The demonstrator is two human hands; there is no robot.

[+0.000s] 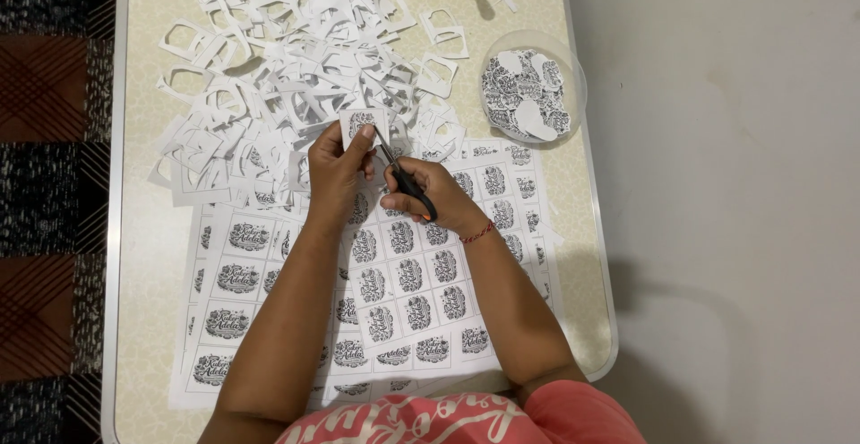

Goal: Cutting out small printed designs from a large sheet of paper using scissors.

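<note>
My left hand (336,175) pinches a small white paper square with a black printed design (360,123) by its lower edge, held above the table. My right hand (428,195) grips black-handled scissors (403,178), whose blades point up toward the paper square's right edge. Beneath both forearms lie printed sheets (408,287) covered with rows of the same black ornamental design. A red thread bracelet circles my right wrist.
A big heap of white paper offcuts (287,68) fills the far half of the cream table (143,256). A clear round lid (530,90) at the far right holds several cut-out designs. Grey floor lies to the right, a dark patterned rug to the left.
</note>
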